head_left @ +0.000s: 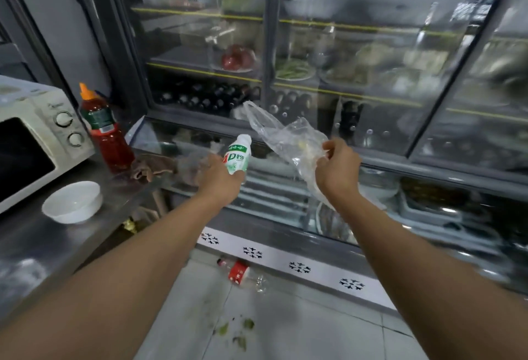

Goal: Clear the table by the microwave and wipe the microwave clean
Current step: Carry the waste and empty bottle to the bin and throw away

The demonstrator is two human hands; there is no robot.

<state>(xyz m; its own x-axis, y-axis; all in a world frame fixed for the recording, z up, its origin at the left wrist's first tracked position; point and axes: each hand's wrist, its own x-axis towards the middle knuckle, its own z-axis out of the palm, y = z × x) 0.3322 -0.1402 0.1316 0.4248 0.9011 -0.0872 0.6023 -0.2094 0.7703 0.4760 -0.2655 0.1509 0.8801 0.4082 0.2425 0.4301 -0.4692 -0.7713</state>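
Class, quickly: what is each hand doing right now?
Left hand: grips the small white bottle.
Right hand: pinches the clear plastic bag.

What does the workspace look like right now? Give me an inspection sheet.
Surface: steel table, smeared.
Job's things: microwave at left, door shut; white bowl in front of it; red sauce bottle and brown rag beside it.
Clutter: crushed bottle and green scraps on the floor.
Grippers: left hand holds a small white bottle; right hand pinches a clear plastic bag.
Cables: nothing seen.
Surroundings: glass-door fridge ahead, stocked.
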